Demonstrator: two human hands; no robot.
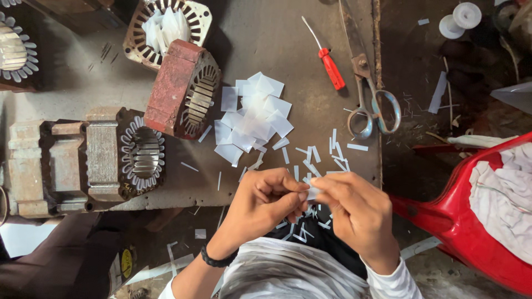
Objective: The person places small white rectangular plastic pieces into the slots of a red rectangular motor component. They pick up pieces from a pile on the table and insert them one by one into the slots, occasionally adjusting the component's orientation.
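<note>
A worn grey surface (277,44) carries white paper slips (252,119), scissors (371,105) and a red screwdriver (331,67); a round yellow label (127,263) shows low left. The left hand (260,202) and right hand (354,207) have fingers pinching one paper strip (313,192).

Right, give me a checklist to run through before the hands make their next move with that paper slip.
1. Slip pinched by both hands: ok. The left hand and right hand pinch the white paper slip together.
2. Spare sheets nearby: ok. The pile of white paper pieces lies just ahead.
3. Scissors in reach: ok, lying on the table, blades shut.
4. Red screwdriver out of the way: ok.
5. Red motor core steady: cannot tell, it lies tilted.
6. Slip's fold or cut: cannot tell, fingers hide it.
</note>
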